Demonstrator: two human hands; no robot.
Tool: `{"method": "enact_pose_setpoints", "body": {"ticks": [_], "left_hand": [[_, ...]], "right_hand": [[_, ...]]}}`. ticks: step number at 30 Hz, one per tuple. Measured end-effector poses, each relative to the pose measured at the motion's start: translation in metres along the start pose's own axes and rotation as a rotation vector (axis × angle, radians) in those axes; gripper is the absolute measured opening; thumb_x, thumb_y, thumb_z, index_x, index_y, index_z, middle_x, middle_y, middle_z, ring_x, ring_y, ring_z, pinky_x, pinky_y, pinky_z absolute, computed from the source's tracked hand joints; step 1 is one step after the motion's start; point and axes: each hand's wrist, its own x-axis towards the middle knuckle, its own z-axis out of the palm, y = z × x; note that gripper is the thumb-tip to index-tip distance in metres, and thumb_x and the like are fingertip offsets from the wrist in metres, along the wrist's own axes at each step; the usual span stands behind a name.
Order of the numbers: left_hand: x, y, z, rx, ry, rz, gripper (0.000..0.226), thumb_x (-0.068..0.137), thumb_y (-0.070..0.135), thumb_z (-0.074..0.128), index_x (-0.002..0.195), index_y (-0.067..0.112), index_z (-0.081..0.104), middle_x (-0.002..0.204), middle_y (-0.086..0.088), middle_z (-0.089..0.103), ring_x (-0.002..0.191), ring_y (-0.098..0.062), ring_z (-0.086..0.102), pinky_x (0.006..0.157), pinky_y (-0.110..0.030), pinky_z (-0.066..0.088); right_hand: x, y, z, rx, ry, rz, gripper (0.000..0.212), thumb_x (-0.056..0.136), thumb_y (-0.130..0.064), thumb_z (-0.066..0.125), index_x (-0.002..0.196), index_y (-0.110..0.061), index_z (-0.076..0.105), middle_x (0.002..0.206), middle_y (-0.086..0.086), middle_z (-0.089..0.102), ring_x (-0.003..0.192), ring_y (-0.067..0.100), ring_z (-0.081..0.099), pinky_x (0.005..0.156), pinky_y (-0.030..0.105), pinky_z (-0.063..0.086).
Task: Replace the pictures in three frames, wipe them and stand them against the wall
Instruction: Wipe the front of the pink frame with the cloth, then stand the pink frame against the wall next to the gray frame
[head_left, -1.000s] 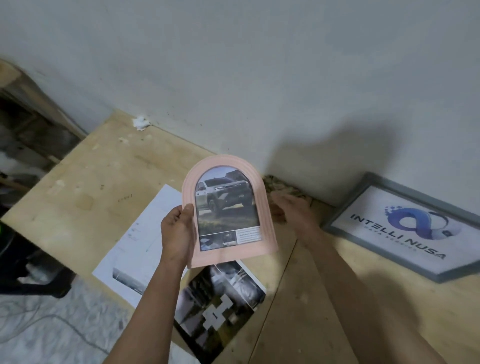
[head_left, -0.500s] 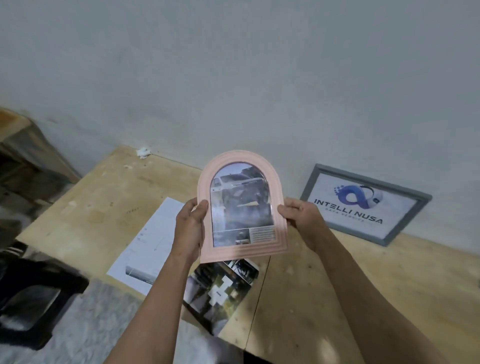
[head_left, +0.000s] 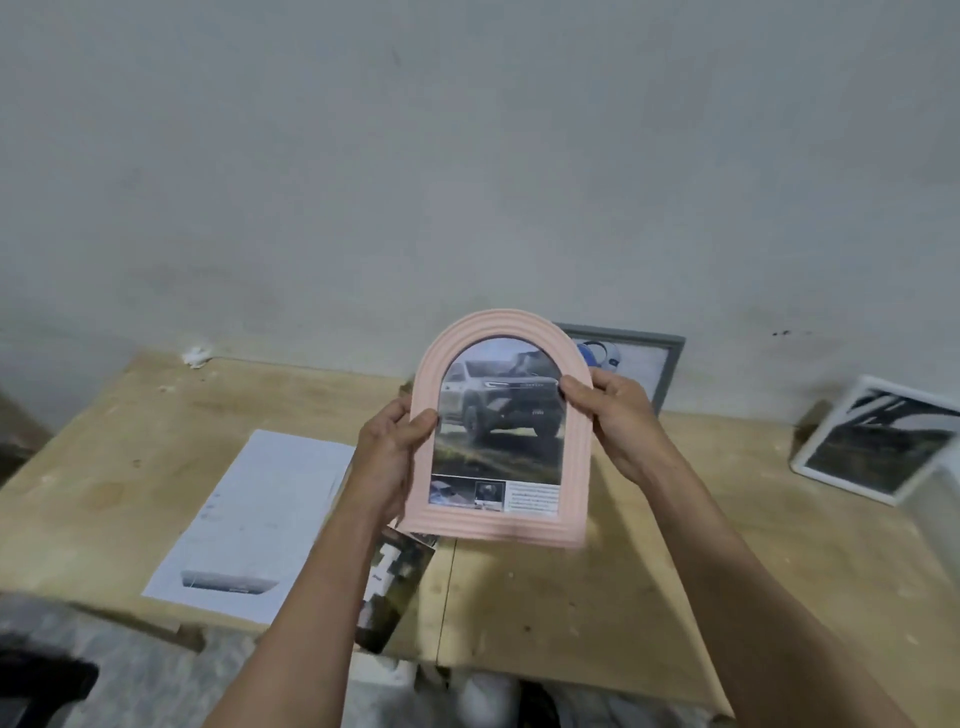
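I hold a pink arched frame (head_left: 574, 467) upright above the wooden table (head_left: 571, 597), its front facing me with a picture of a white off-road car inside. My left hand (head_left: 387, 452) grips its left edge and my right hand (head_left: 618, 421) grips its right edge near the top. A grey rectangular frame (head_left: 670, 364) with a blue logo leans against the wall behind it, partly hidden by the pink frame. A white frame (head_left: 878, 441) with a dark picture leans at the far right.
A white printed sheet (head_left: 260, 519) lies flat on the table's left half. A dark loose photo (head_left: 395, 587) lies under my left forearm near the front edge. A crumpled white scrap (head_left: 196, 356) sits at the wall. A dark object (head_left: 41, 686) stands on the floor lower left.
My right hand came onto the frame's right edge, so both hands now hold it. The view swung right and up, bringing the white frame into sight.
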Motion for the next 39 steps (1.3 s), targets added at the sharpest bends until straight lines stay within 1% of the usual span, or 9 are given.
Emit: {"method": "enact_pose_setpoints", "body": {"ticks": [5, 8, 13, 16, 19, 23, 27, 32, 39], "left_hand": [[0.001, 0.011, 0.053, 0.08, -0.128, 0.101, 0.01, 0.093, 0.014, 0.066, 0.101, 0.012, 0.07, 0.073, -0.004, 0.072, 0.058, -0.016, 0.064, 0.054, -0.024, 0.052], [0.004, 0.009, 0.1, 0.057, -0.1, 0.133, 0.007, 0.095, 0.009, 0.062, 0.098, 0.009, 0.069, 0.065, 0.0, 0.071, 0.051, -0.011, 0.064, 0.049, -0.019, 0.05], [0.007, 0.003, 0.181, -0.111, -0.048, 0.106, 0.006, 0.095, 0.007, 0.061, 0.095, 0.008, 0.067, 0.087, -0.021, 0.064, 0.073, -0.028, 0.058, 0.073, -0.042, 0.049], [0.014, 0.004, 0.222, -0.111, -0.029, 0.148, 0.007, 0.095, 0.01, 0.062, 0.09, 0.01, 0.066, 0.068, -0.006, 0.067, 0.057, -0.019, 0.061, 0.056, -0.027, 0.051], [0.02, 0.001, 0.251, 0.062, -0.191, 0.097, 0.007, 0.096, 0.02, 0.064, 0.101, 0.017, 0.066, 0.068, 0.001, 0.068, 0.056, -0.014, 0.061, 0.05, -0.026, 0.047], [0.02, -0.015, 0.263, 0.361, -0.524, -0.101, 0.027, 0.091, 0.006, 0.068, 0.117, 0.015, 0.067, 0.092, -0.004, 0.075, 0.08, -0.017, 0.069, 0.07, -0.03, 0.056], [0.017, -0.036, 0.275, 0.288, -0.478, -0.107, 0.025, 0.089, -0.004, 0.065, 0.113, 0.002, 0.067, 0.093, -0.008, 0.075, 0.08, -0.018, 0.068, 0.07, -0.028, 0.056], [0.022, -0.052, 0.285, 0.244, -0.448, -0.075, 0.023, 0.089, -0.007, 0.064, 0.112, -0.001, 0.064, 0.079, 0.0, 0.074, 0.071, -0.01, 0.067, 0.068, -0.022, 0.056], [0.049, -0.057, 0.288, 0.156, -0.467, -0.145, 0.032, 0.084, -0.002, 0.072, 0.116, -0.001, 0.067, 0.094, -0.011, 0.075, 0.08, -0.02, 0.069, 0.073, -0.028, 0.056]], "right_hand": [[-0.018, -0.012, -0.051, 0.076, 0.096, -0.05, 0.01, 0.084, -0.012, 0.071, 0.093, -0.009, 0.074, 0.087, 0.009, 0.075, 0.076, 0.02, 0.069, 0.068, 0.025, 0.055], [-0.029, -0.019, -0.087, 0.131, 0.108, -0.021, 0.018, 0.081, -0.019, 0.073, 0.095, -0.008, 0.074, 0.086, 0.007, 0.074, 0.078, 0.02, 0.067, 0.072, 0.025, 0.055], [-0.057, -0.018, -0.165, 0.002, -0.091, 0.151, 0.044, 0.076, -0.034, 0.073, 0.11, -0.008, 0.07, 0.11, 0.015, 0.072, 0.101, 0.028, 0.068, 0.091, 0.037, 0.054], [-0.07, -0.017, -0.201, -0.061, -0.151, 0.139, 0.037, 0.078, -0.033, 0.072, 0.106, -0.008, 0.073, 0.11, 0.015, 0.072, 0.096, 0.027, 0.068, 0.083, 0.033, 0.058], [-0.074, -0.026, -0.241, -0.039, -0.069, 0.061, 0.037, 0.077, -0.029, 0.075, 0.107, -0.008, 0.072, 0.111, 0.014, 0.072, 0.103, 0.029, 0.068, 0.093, 0.034, 0.054], [-0.074, -0.027, -0.283, -0.003, 0.0, 0.038, 0.043, 0.074, -0.028, 0.077, 0.11, -0.005, 0.07, 0.112, 0.017, 0.071, 0.104, 0.035, 0.066, 0.097, 0.044, 0.051], [-0.072, -0.021, -0.299, -0.002, 0.001, 0.067, 0.048, 0.074, -0.027, 0.077, 0.114, -0.003, 0.068, 0.114, 0.017, 0.07, 0.108, 0.035, 0.066, 0.096, 0.044, 0.051], [-0.067, -0.019, -0.31, 0.046, -0.005, 0.168, 0.041, 0.074, -0.019, 0.076, 0.112, -0.007, 0.068, 0.115, 0.017, 0.07, 0.096, 0.027, 0.069, 0.078, 0.029, 0.059], [-0.056, -0.014, -0.313, 0.067, 0.083, 0.149, 0.039, 0.07, -0.015, 0.079, 0.107, -0.005, 0.072, 0.112, 0.019, 0.07, 0.081, 0.029, 0.053, 0.06, 0.021, 0.052]]}}
